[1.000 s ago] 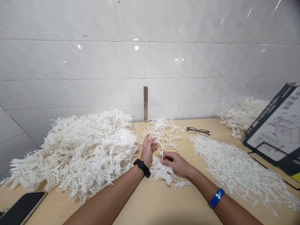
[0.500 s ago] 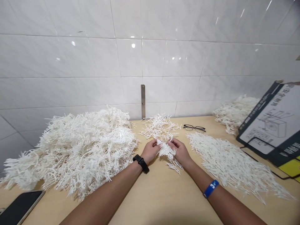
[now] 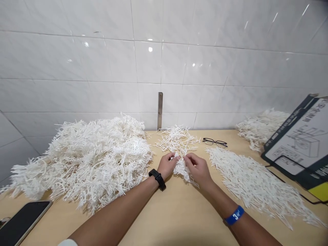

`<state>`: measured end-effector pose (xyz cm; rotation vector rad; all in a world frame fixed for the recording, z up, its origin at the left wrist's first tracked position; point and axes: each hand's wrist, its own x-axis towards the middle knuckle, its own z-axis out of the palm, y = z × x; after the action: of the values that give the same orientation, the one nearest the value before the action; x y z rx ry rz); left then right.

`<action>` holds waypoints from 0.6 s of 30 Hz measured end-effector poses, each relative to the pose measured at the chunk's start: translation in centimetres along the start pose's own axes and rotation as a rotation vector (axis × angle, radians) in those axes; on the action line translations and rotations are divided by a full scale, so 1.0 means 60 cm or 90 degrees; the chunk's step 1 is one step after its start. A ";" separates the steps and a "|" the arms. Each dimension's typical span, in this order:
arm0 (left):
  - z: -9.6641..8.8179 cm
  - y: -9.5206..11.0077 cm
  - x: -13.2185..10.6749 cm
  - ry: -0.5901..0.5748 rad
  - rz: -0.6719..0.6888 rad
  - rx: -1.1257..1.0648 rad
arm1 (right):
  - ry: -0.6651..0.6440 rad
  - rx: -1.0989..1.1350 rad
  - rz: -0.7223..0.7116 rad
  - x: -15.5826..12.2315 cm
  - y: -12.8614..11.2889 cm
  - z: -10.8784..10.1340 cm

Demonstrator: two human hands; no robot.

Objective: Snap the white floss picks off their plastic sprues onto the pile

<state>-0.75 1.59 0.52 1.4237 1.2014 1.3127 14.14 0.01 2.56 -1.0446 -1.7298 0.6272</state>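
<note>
left hand: fingers nearly closed, white strand bunch pinched | right hand: fingertips closed on same bunch | bunch held between hands, long axis slanted, tail pointed nearward-right | loose strands scattered beyond hands | heap piled left, layer spread right, on worktop

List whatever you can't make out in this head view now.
In the head view:
- White bunch: partly covered by the right hand.
- Far-right white pile: partly hidden behind the printed panel.
- Printed panel: cut off by the right edge.
- Phone: cut off by the left and bottom edges.
- Blue wristband: lettering beside the "3" too small.
</note>
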 end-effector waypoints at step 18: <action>0.005 -0.007 -0.006 -0.033 0.114 0.072 | -0.132 0.179 0.180 0.014 0.049 0.012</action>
<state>-0.51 1.30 0.01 1.6693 1.1496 1.3363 14.42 2.28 0.35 -1.0599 -1.6188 1.1588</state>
